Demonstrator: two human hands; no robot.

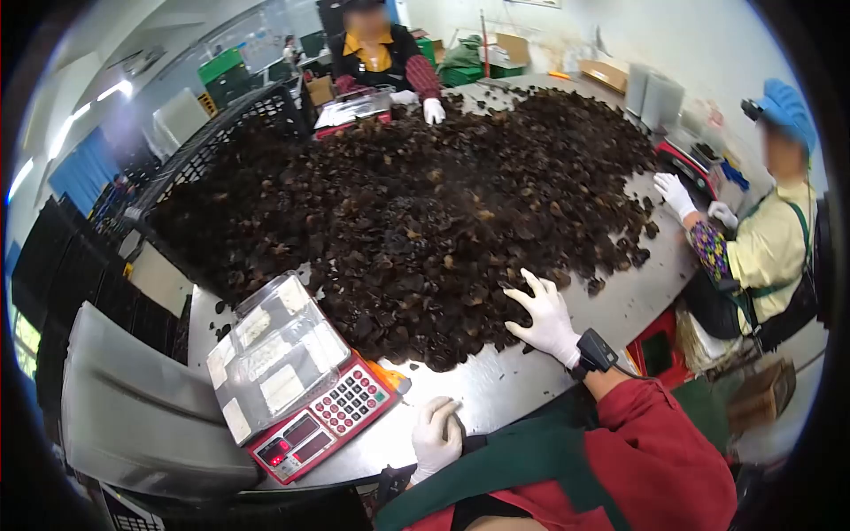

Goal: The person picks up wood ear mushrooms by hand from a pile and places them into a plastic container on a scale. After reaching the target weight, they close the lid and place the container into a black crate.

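My right hand, in a white glove, reaches over the near edge of a big heap of dark, curled wood ear mushrooms. Its fingers are spread, with the fingertips at the loose pieces. Close to my body at the table's near edge is my left hand, also gloved, with its fingers curled in. What lies inside them, if anything, is hidden. Left of that hand stands a red digital scale with a keypad and a lit display. Clear plastic trays with whitish patches rest on the scale.
A steel table carries the heap. Black crates stand along its left side, and stacked clear trays at lower left. Across the table sits a co-worker; another co-worker is at the right beside a second scale.
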